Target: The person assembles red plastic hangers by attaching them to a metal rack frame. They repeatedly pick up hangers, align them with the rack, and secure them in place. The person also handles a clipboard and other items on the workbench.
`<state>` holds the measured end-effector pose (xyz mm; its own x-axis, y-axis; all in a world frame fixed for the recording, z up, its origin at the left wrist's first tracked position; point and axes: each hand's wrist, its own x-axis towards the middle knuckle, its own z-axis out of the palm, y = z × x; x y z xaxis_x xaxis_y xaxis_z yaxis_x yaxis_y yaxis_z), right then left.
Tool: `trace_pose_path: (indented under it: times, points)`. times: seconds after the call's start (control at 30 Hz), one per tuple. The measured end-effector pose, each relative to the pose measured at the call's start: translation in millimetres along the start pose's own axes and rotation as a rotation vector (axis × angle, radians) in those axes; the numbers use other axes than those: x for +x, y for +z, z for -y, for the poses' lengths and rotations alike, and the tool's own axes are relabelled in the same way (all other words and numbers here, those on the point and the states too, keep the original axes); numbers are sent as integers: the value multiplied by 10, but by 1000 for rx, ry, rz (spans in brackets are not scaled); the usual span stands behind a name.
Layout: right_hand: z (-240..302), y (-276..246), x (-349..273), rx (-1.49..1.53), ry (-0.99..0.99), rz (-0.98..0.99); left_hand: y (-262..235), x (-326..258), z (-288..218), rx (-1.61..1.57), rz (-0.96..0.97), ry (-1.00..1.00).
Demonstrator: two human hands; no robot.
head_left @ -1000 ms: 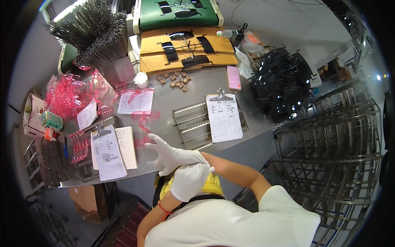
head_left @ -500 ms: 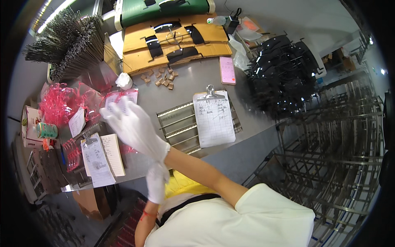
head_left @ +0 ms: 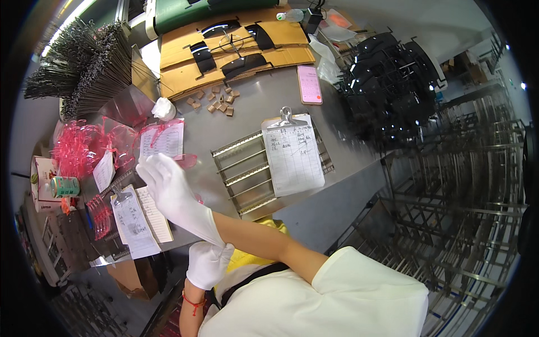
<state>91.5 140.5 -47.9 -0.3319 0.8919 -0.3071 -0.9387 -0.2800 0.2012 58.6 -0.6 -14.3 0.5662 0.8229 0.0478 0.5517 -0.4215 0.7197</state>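
Both my hands wear white gloves. My right hand (head_left: pixel 168 185) reaches across to the left over the steel table (head_left: pixel 247 104), its fingers stretched out and holding nothing. Lower down, my left hand (head_left: pixel 210 264) is closed on the glove cuff (head_left: pixel 212 231) at my right wrist, drawing the fabric taut. A printed sheet (head_left: pixel 163 139) and a clear pink plastic piece (head_left: pixel 186 161) lie just past the right fingertips. Left of that hand are an open notebook (head_left: pixel 157 216) and a clipboard with papers (head_left: pixel 133 222).
Another clipboard (head_left: pixel 295 157) rests on a metal rack (head_left: pixel 241 174). Behind are a pink-screened phone (head_left: pixel 310 84), small tan blocks (head_left: pixel 222 101) and cardboard (head_left: pixel 292 53) bearing dark curved lenses. Dark glossy pieces (head_left: pixel 387 84) pile at right; wire rods (head_left: pixel 84 67) and pink pieces (head_left: pixel 81 149) crowd the left.
My left hand has closed into a clear grip on the right glove's cuff and pulls it away from the wrist. The right fingers stay stretched out; the view has shifted slightly.
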Motion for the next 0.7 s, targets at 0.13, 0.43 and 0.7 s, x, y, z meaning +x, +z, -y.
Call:
trace_pose_path:
  times: [0.13, 0.43, 0.7]
  points:
    - [-84, -5, -86, -38, 221, 257, -140, -115, 161, 108, 200, -46]
    - [122, -434, -17, -851, 122, 62, -166, 68, 296, 224, 251, 40]
    - [558, -486, -437, -1327, -206, 142, -81, 236, 366, 65, 263, 72]
